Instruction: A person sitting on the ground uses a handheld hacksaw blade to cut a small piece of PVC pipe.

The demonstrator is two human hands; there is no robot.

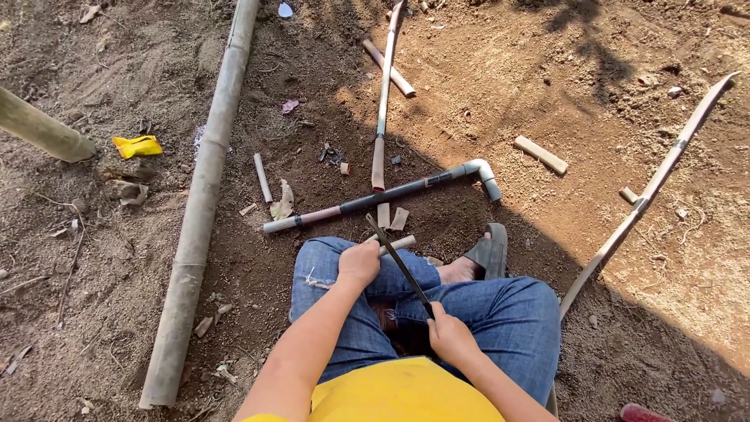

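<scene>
Head view: left hand [358, 263] clenches a short pale bamboo stick [400, 244] on the knee, likely light, stiff, splintery; right hand [449, 334] grips a long dark blade [398, 262] at its handle end.

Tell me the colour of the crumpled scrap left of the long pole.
Bright yellow scrap, clearest in the head view.

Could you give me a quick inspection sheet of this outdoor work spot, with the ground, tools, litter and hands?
Surface: bare dirt ground, half in shade.
Job's things: short bamboo piece on the knee; dark blade laid across it.
Clutter: long bamboo pole, bent pipe, split strip, offcuts, yellow scrap.
Grippers: left hand holds the piece; right hand grips the blade handle.
Cables: nothing seen.
Surroundings: sandal, tree shadows.
</scene>
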